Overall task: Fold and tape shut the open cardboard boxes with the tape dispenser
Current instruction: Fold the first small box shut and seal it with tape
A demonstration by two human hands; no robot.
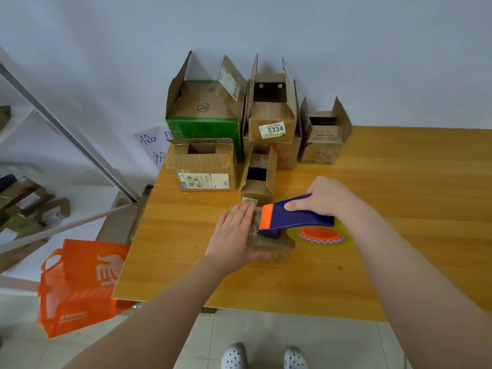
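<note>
**Dispenser lies crosswise on the box, blade to the left, roll to the right**

The table [399, 182] carries a group of open boxes [271, 121] along its far edge, flaps up, well apart from the work. Nearer the person, towards the table's left side, sits the small box [277, 249] being closed, mostly hidden by the hands.

The dispenser [292, 217] rests on top of it with its long axis running left to right. Its orange blade end [267, 217] points left over the box top, and the roll [319, 235] hangs past the box's right edge.

The right hand [324, 198] wraps the handle from above, fingers curled firmly round it. The left hand [234, 235] lies flat, fingers straight, pressing the left part of the box top just beside the blade.

The blade is at the left and the gripping hand at the right. A tape run would probably be a pull rightwards, away from the bracing hand. Whether tape already sticks to the cardboard cannot be told.
</note>
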